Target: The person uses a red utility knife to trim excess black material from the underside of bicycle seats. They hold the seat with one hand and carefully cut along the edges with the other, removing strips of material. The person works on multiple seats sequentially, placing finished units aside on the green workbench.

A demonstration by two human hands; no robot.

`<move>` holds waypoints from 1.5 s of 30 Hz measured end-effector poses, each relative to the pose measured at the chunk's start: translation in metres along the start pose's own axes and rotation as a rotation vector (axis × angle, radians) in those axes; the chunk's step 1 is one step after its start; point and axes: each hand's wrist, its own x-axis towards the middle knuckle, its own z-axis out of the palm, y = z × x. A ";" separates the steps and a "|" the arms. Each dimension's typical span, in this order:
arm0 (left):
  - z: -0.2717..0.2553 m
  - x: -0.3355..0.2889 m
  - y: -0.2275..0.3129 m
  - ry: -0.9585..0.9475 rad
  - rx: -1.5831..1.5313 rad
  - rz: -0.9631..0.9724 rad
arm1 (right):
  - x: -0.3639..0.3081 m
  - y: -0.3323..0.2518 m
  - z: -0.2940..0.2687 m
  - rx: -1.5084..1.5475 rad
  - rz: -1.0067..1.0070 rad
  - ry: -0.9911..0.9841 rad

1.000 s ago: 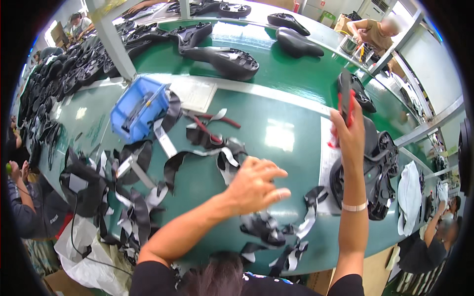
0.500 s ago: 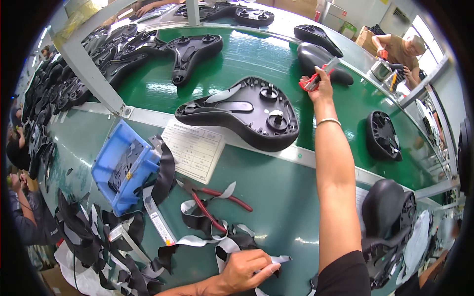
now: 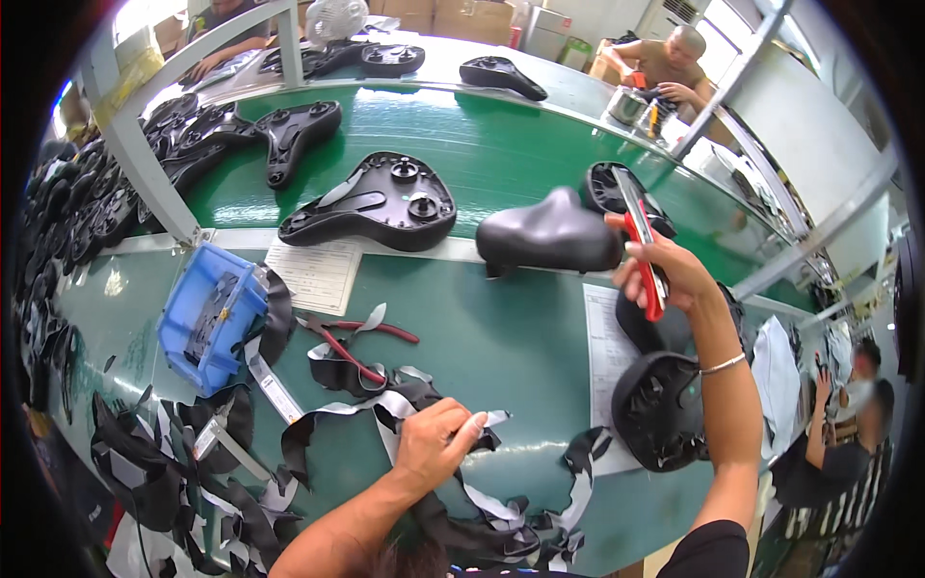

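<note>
A red-and-silver utility knife (image 3: 644, 252) is held in my right hand (image 3: 679, 275), its metal end pointing up and away. Just left of that hand a smooth black bicycle saddle (image 3: 544, 231) stands top side up at the near edge of the green belt; a fingertip appears to touch its right end. My left hand (image 3: 434, 445) is closed in a pinch low over the bench. From it sticks the pale tip of a black-and-white scrap strip (image 3: 496, 417). Red-handled pliers (image 3: 352, 349) lie beyond, among curled strips. An upturned saddle (image 3: 385, 202) rests across the belt's edge.
At left stand a blue bin (image 3: 207, 318) with dark scraps and a heap of offcuts (image 3: 145, 472). More saddles lie along the green belt (image 3: 424, 116) and at right (image 3: 665, 409). White frame posts (image 3: 145, 154) rise beside the belt. A co-worker (image 3: 670, 72) sits across it.
My right hand has come back from the far side of the belt, and the smooth saddle has moved nearer to me. My left hand keeps its pinch. The view has turned right.
</note>
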 end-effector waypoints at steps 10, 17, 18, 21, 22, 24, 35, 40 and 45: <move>0.003 -0.007 0.001 -0.013 -0.036 0.001 | 0.140 0.071 -0.120 0.042 -0.015 0.851; 0.003 -0.001 -0.002 0.063 -0.003 0.027 | 0.155 0.075 -0.081 0.099 -0.250 0.983; 0.000 -0.003 -0.003 0.079 0.013 0.023 | 0.155 0.070 -0.082 0.099 -0.300 0.965; 0.011 0.000 -0.005 0.067 -0.022 0.048 | 0.085 0.025 -0.113 -0.223 -0.401 0.837; 0.009 0.000 -0.008 0.073 -0.006 0.041 | 0.062 0.006 -0.077 -0.249 -0.323 0.850; 0.010 0.001 -0.016 0.100 -0.095 0.053 | 0.002 -0.012 -0.036 -0.432 -0.339 0.689; -0.059 -0.021 0.021 -0.291 -0.813 -0.627 | -0.174 0.129 0.161 -0.577 -0.505 0.081; -0.083 -0.047 0.041 -0.136 -0.570 -0.553 | -0.197 0.152 0.169 -0.535 -0.422 0.208; -0.082 -0.033 0.065 -0.166 -0.424 -0.512 | -0.195 0.123 0.164 -1.157 -0.829 0.002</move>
